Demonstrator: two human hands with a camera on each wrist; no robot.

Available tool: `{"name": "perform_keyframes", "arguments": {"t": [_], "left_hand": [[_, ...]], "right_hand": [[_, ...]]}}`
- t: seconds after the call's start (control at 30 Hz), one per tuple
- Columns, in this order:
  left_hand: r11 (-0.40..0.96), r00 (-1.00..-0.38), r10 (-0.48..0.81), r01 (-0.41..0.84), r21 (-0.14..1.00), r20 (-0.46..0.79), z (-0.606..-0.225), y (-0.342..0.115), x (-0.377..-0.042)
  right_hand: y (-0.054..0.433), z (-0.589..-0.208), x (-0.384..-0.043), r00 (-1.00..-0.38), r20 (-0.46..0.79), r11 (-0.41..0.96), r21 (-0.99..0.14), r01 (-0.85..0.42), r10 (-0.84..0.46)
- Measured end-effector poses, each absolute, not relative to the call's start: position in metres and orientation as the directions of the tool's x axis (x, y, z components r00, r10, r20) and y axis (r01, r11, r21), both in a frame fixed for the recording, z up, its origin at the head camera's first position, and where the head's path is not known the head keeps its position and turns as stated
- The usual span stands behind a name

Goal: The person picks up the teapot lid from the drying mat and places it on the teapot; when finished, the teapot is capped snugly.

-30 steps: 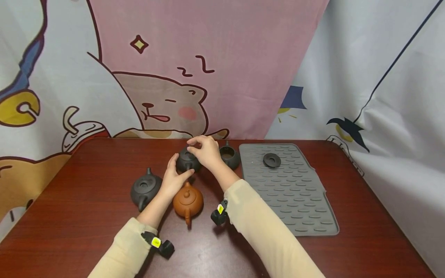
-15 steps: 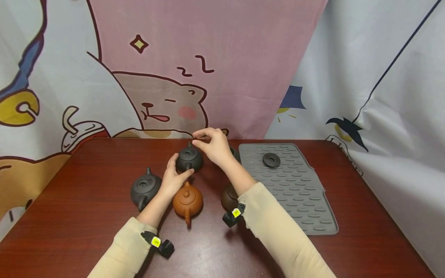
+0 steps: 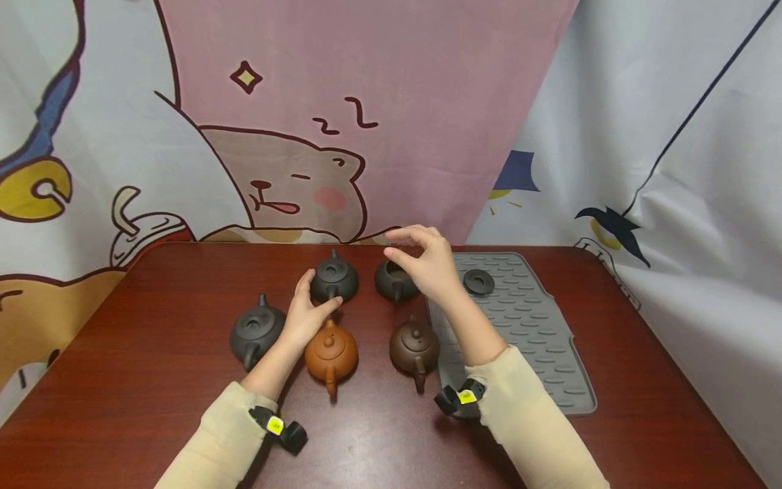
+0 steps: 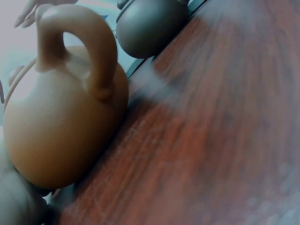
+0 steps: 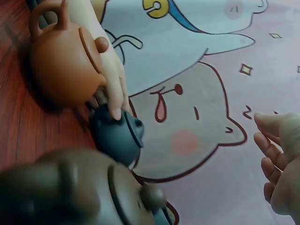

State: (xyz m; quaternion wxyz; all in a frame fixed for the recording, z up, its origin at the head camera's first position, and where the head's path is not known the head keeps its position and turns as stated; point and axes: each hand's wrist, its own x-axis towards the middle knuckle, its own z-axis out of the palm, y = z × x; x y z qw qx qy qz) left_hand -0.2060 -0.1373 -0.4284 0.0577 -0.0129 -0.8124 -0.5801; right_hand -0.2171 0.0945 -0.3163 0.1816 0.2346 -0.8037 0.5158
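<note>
In the head view my left hand [image 3: 303, 314] holds a small black teapot [image 3: 334, 277] from its near side, thumb by the handle and fingers along the left. That teapot has its flat lid on. My right hand [image 3: 430, 266] is raised with nothing between its gently bent fingers and thumb, over a second black teapot [image 3: 392, 281] whose mouth is uncovered. A loose round black lid [image 3: 478, 282] lies on the grey mat [image 3: 519, 353]. In the right wrist view, my left fingers [image 5: 117, 101] touch the lidded black teapot [image 5: 117, 136].
An orange teapot [image 3: 330, 353] stands just in front of my left hand. To its left is a dark grey teapot [image 3: 256, 331]; a brown teapot [image 3: 414, 348] stands to its right by the mat. A printed curtain [image 3: 427, 122] hangs behind the table [image 3: 153, 326].
My right hand has lifted off the lidded black teapot and moved right. The brown teapot and the uncovered black one have come into fuller view. My left hand has stayed put.
</note>
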Motion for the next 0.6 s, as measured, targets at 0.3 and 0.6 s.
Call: {"name": "perform_keyframes", "arguments": {"t": [0.3, 0.6], "left_hand": [[0.323, -0.993, -0.042, 0.088, 0.942, 0.107, -0.430, -0.136, -0.207], [0.332, -0.993, -0.047, 0.090, 0.939, 0.112, -0.430, -0.137, -0.206]], "right_hand": [[0.135, -0.323, -0.208, -0.818, 0.558, 0.409, -0.720, -0.560, -0.138], [0.169, -0.335, -0.207, -0.837, 0.543, 0.491, -0.712, -0.502, -0.067]]}}
